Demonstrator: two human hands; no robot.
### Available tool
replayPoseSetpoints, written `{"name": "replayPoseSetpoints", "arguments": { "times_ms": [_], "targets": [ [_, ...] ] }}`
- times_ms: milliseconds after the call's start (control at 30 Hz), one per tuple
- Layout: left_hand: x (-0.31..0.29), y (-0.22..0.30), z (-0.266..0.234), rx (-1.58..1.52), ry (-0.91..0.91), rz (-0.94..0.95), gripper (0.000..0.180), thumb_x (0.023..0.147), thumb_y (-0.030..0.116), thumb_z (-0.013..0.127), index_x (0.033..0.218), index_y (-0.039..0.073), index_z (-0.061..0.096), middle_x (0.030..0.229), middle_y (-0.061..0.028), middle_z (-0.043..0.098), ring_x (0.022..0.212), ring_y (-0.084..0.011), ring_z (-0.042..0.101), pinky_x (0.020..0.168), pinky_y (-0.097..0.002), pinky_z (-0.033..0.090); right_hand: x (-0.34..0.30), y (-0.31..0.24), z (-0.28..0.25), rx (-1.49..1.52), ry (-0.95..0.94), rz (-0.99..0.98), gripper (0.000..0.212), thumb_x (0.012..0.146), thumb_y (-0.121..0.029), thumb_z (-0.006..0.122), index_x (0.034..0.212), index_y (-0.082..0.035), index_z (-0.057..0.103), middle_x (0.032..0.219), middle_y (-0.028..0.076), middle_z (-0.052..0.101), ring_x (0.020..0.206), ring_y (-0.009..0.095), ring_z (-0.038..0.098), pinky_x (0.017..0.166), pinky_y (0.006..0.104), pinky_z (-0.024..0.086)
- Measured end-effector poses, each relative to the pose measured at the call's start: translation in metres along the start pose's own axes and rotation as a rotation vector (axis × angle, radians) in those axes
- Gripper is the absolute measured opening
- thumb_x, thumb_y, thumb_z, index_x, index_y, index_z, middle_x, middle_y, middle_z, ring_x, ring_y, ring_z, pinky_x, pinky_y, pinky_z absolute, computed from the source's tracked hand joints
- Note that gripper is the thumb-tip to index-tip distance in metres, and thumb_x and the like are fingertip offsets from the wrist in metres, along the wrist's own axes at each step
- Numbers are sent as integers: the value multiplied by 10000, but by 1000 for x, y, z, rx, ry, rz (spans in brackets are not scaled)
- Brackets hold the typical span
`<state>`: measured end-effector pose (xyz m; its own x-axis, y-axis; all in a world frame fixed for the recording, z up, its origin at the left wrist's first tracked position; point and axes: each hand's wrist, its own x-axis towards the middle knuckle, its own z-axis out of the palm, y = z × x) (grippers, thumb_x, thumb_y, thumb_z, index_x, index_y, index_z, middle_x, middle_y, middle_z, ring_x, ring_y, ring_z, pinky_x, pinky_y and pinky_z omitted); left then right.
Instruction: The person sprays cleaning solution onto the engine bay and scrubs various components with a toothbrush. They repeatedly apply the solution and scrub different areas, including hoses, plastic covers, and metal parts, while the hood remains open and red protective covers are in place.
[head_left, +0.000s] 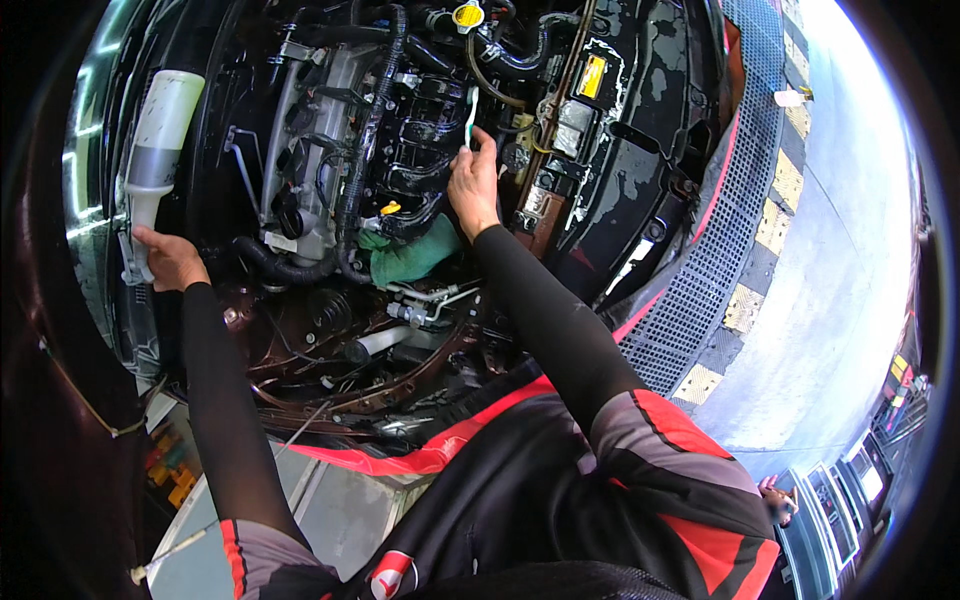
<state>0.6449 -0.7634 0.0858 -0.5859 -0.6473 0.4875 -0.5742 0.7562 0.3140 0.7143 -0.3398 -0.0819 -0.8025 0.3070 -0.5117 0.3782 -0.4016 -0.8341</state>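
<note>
At the far left of the engine bay, my left hand (176,262) is closed at the neck of a translucent spray bottle (165,115). The bottle has a dark band of liquid or label around its middle, and its trigger head lies by my fingers. My right hand (474,185) reaches over the engine and pinches a thin white brush with a green patch, like a toothbrush (471,112). Its far end touches or hovers by the black hoses; I cannot tell which. Below that hand, a green cloth (415,255) is tucked among the engine parts.
Around my hands are the engine cover (320,130), a yellow dipstick handle (390,208), a yellow-topped cap (468,16) and a black front panel (645,110). A red-edged black cover (440,450) drapes the near fender. A floor grate (690,300) with yellow-black blocks runs at right.
</note>
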Motion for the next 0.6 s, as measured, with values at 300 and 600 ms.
{"name": "replayPoseSetpoints", "arguments": {
  "times_ms": [300,600],
  "targets": [
    [-6,0,3,165,42,-52,1103,1060,784,126,1135,-78,810,1269,-311,751,1346,-482,619,1233,-604,313,-13,6,16,-473,80,-376,386,1090,-80,523,1474,-74,559,1090,242,714,907,368,687,825,472,544],
    [-1,75,-51,-701,145,298,710,1147,554,360,1435,-37,630,1433,-271,666,1309,-410,649,1080,-517,525,-21,-12,-28,-502,-149,-236,421,1104,-94,534,1524,-87,521,834,164,636,705,265,628,691,430,519]
  ]
}}
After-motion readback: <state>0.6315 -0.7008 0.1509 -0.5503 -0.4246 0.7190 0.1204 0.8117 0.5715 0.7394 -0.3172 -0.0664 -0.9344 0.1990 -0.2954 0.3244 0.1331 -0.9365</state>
